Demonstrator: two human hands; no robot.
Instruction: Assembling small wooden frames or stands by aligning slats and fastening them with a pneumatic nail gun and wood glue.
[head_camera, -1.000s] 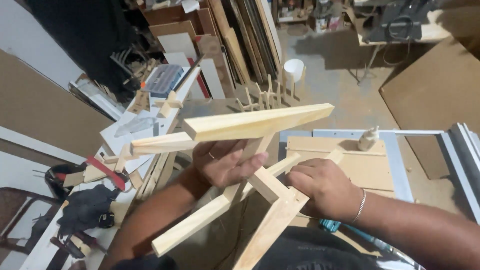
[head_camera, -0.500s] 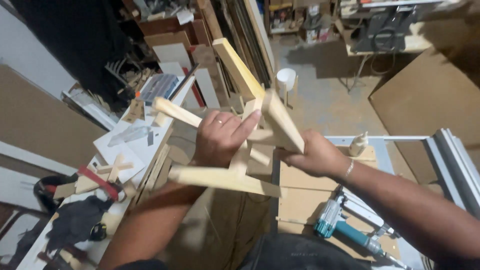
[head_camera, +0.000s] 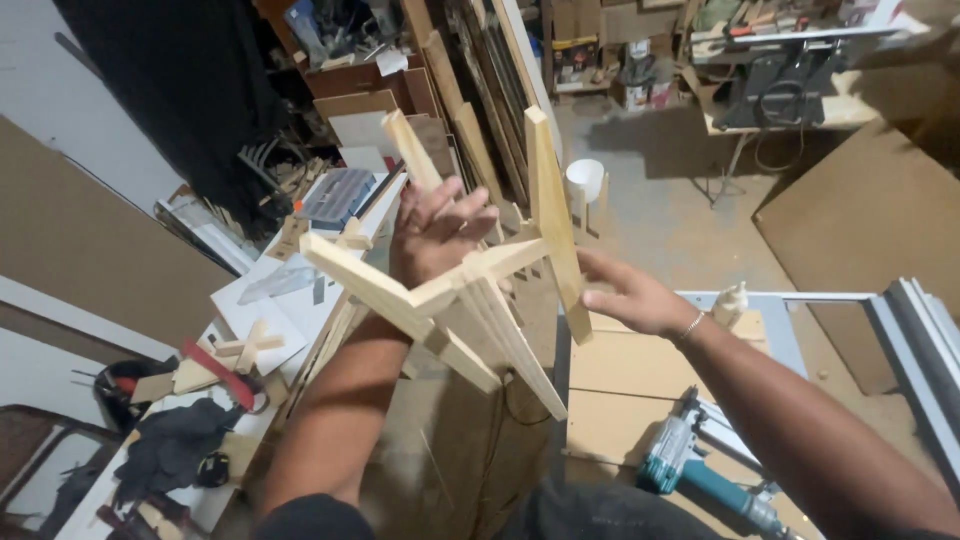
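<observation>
I hold a frame of pale wooden slats (head_camera: 470, 300), joined at angles, up in the air in front of me. My left hand (head_camera: 435, 232) grips it from behind near the middle joint, fingers spread over the slats. My right hand (head_camera: 625, 295) steadies the upright slat (head_camera: 548, 215) on the right, thumb and fingers against its edge; a bracelet shows on that wrist.
A teal power nailer (head_camera: 680, 465) lies on the light board table (head_camera: 650, 370) at lower right. A cluttered bench (head_camera: 250, 320) with wood offcuts and a red-handled tool stands on the left. Boards lean at the back; a white bucket (head_camera: 585, 180) sits on the floor.
The wooden frame has been turned and lifted higher, its long slat swinging from level to nearly upright. Both hands shifted their hold as it rotated.
</observation>
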